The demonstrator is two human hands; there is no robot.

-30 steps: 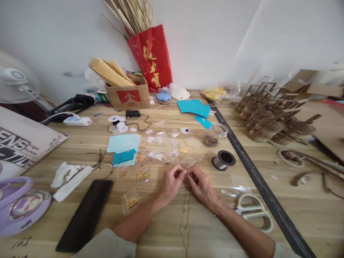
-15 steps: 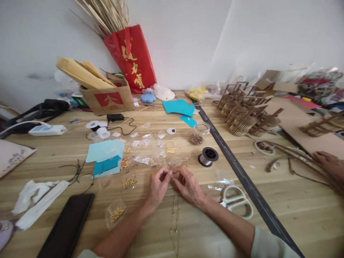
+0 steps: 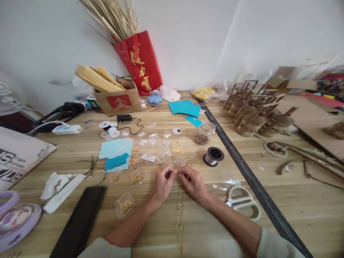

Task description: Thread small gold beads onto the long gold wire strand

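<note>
My left hand [image 3: 164, 182] and my right hand [image 3: 194, 183] meet at the fingertips over the wooden table, both in a pinch. From below my right fingers a thin gold chain [image 3: 176, 225] runs down toward me in two strands, with small beads along it. Whatever sits between my left fingertips is too small to make out. Just beyond the hands lie little clear bags of gold findings [image 3: 137, 178] and silver findings [image 3: 151, 157]. To the right of my right hand stands a spool of wire [image 3: 213, 156]. White-handled scissors [image 3: 244, 202] rest near my right forearm.
A black phone [image 3: 79, 218] and a purple fan-like object [image 3: 20, 222] lie left. Blue sheets [image 3: 116, 161], a jar of beads [image 3: 202, 138], a cardboard box [image 3: 120, 102] and a red bag [image 3: 143, 64] are farther back. Small woven baskets [image 3: 249, 114] crowd the right.
The view has turned left, so things sit farther right in the picture. A co-worker's hand at the right edge has left view. My hands keep pinching together, fingertips slightly shifted.
</note>
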